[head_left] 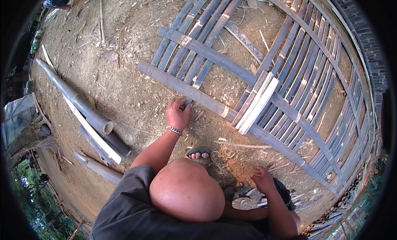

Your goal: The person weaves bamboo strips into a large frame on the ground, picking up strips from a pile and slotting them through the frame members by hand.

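Observation:
My left hand (pixel 179 115), with a chain bracelet at the wrist, is closed in a pinch on a small dark piece (pixel 187 102). The piece looks like the end of a bamboo slat, most of it hidden by the fingers. Just beyond it runs a flat bamboo crosspiece (pixel 173 83) of a large slatted panel (pixel 306 70) lying on the ground. Farther right, several pale split bamboo strips (pixel 259 103) lie stacked across the crosspieces. My right hand (pixel 263 181) hangs low at the right, fingers loosely curled and partly apart, with nothing visible in them.
Bamboo poles (pixel 80 103) and a long split strip (pixel 82 120) lie at the left. A sandalled foot (pixel 199 155) stands close below my left hand. Wood shavings (pixel 231 157) litter the dirt. A person's leg (pixel 58 5) shows at the far left. Cut bamboo ends (pixel 331 215) line the lower right.

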{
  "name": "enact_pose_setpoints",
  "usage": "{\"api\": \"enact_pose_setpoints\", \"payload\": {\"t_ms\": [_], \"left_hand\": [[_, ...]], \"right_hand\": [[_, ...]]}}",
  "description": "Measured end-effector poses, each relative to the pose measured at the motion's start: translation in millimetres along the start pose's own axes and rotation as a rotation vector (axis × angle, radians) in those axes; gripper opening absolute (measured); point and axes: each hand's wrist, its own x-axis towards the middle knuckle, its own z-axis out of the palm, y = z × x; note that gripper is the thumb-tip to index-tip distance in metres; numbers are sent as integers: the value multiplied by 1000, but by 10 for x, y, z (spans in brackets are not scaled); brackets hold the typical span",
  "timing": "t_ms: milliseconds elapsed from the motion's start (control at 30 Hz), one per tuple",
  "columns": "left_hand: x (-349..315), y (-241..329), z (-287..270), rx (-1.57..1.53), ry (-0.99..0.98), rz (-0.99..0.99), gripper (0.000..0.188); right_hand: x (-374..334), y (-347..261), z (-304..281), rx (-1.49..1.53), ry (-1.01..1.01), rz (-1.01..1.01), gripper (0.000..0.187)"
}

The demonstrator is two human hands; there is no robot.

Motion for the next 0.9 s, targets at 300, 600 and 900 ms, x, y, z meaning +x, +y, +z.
{"api": "enact_pose_setpoints", "payload": {"t_ms": [300, 600, 900], "left_hand": [[0, 50, -25, 29, -13, -11, 26], [-20, -72, -14, 45, -17, 26, 33], [-370, 318, -13, -31, -111, 359, 39]], "right_hand": [[71, 97, 105, 44, 4, -15, 50], [174, -531, -4, -52, 98, -120, 46], [1071, -1720, -75, 33, 685, -153, 47]]}}
